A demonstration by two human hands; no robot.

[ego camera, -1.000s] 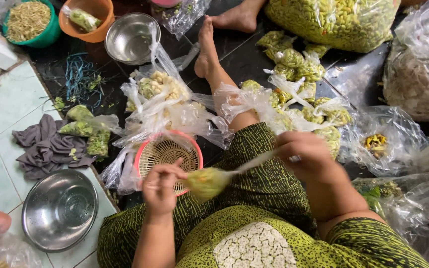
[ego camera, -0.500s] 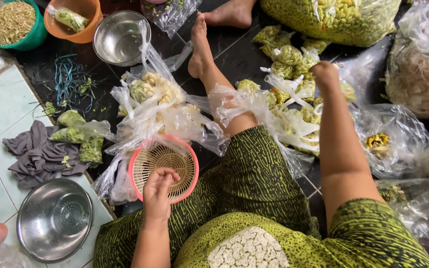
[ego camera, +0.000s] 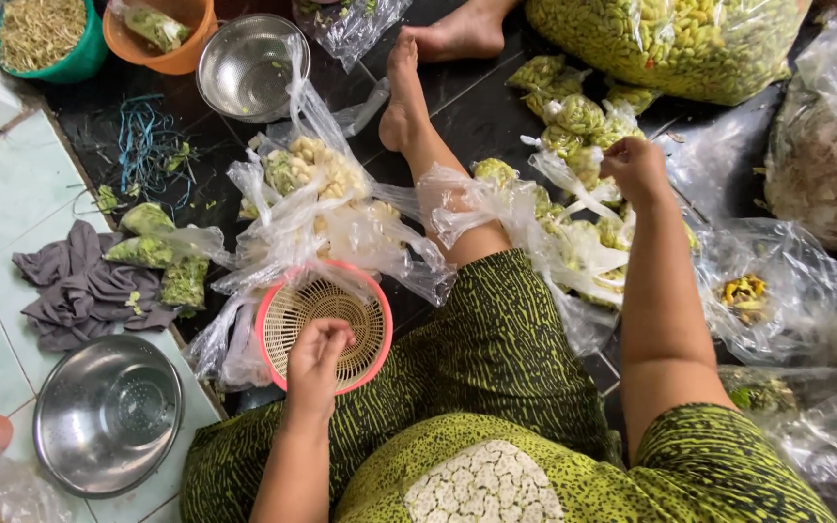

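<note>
The left hand (ego camera: 317, 351) sits curled over the round pink plastic basket with a cream woven mesh (ego camera: 288, 315), fingers drawn narrow and bent into its bowl; whether they pinch anything cannot be told. The basket rests at the near centre-left, against the person's knee in green patterned cloth, touching a heap of clear plastic bags holding pale and green vegetable pieces (ego camera: 317, 189) just beyond it.

The right hand (ego camera: 636, 169) is stretched far to the right, fingers closed over the pile of small tied clear bags of green produce (ego camera: 578, 121); whether it grips 1 of them cannot be told.

To the near left, a steel colander (ego camera: 108, 412) stands on pale floor tiles, with a crumpled grey cloth (ego camera: 75, 286) beyond it. At the far left are a second steel bowl (ego camera: 244, 68), an orange plastic bowl (ego camera: 162, 34) and a green tub of shredded matter (ego camera: 46, 39). A large clear sack of green-yellow pods (ego camera: 670, 44) lies at the far right. 2 bare feet extend toward the far centre.
</note>
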